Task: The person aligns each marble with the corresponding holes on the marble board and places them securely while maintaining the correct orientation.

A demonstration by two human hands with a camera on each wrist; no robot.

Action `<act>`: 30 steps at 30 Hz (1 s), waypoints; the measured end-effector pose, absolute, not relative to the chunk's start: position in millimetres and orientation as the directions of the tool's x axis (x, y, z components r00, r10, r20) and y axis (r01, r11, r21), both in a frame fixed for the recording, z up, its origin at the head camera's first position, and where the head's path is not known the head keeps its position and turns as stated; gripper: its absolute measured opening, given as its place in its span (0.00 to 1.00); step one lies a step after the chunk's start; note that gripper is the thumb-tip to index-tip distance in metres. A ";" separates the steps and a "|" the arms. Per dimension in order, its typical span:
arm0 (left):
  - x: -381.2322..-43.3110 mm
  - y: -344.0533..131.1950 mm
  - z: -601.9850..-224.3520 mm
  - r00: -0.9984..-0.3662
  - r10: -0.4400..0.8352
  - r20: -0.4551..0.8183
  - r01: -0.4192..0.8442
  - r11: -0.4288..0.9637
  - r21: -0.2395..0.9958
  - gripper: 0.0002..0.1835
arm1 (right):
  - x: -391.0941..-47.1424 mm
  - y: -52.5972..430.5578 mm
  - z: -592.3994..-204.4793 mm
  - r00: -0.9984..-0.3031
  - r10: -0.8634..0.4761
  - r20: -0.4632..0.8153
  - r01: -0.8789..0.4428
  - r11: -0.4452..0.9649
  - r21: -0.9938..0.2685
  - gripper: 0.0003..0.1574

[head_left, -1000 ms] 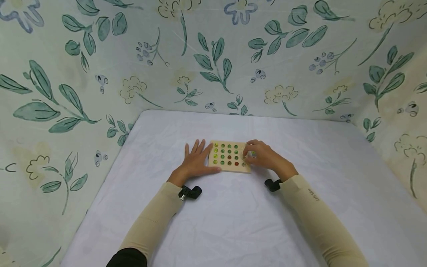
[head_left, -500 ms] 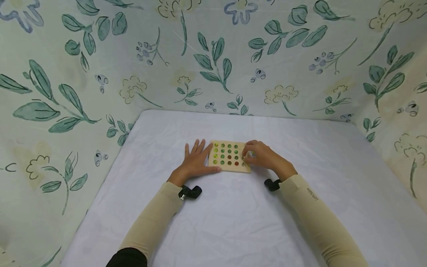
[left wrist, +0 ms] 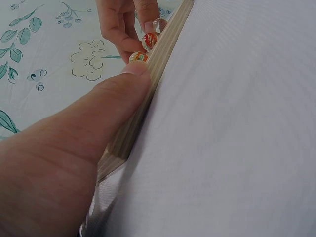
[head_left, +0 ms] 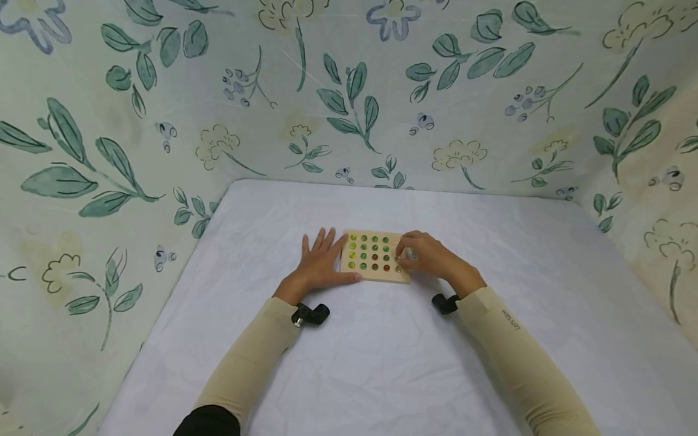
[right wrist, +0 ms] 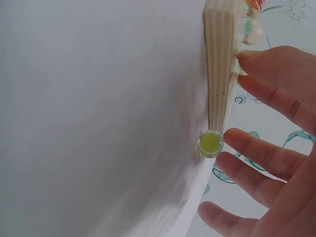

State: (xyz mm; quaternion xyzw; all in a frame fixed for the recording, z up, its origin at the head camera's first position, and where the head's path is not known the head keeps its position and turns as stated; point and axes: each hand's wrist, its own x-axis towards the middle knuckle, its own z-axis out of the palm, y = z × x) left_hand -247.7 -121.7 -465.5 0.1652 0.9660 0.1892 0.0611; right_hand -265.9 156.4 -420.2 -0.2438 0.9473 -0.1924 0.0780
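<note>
A small wooden board (head_left: 371, 274) bears rows of glass marbles: yellow ones (head_left: 352, 255) at the left, then green ones (head_left: 364, 247) and a few red ones (head_left: 386, 267). My left hand (head_left: 318, 266) lies spread against the board's left end, its thumb (left wrist: 121, 94) straight along the front edge. My right hand (head_left: 434, 254) is over the right end, where thumb and forefinger pinch a marble (right wrist: 240, 67), mostly hidden by the fingertips. Its other fingers extend loosely. By them, a yellow-green marble (right wrist: 211, 143) shows at the board's end.
A white cloth (head_left: 360, 363) covers the table under the board. Behind and at the sides hangs a leaf-and-flower patterned sheet (head_left: 349, 163). Black wrist cameras are strapped at the left cuff (head_left: 311, 314) and right cuff (head_left: 445, 303).
</note>
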 end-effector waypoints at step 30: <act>-248.2 -121.9 -465.4 -0.937 0.343 -0.062 0.295 0.876 0.382 0.61 | -266.5 176.8 -413.9 -0.909 -0.407 -0.090 -0.346 0.858 -0.380 0.11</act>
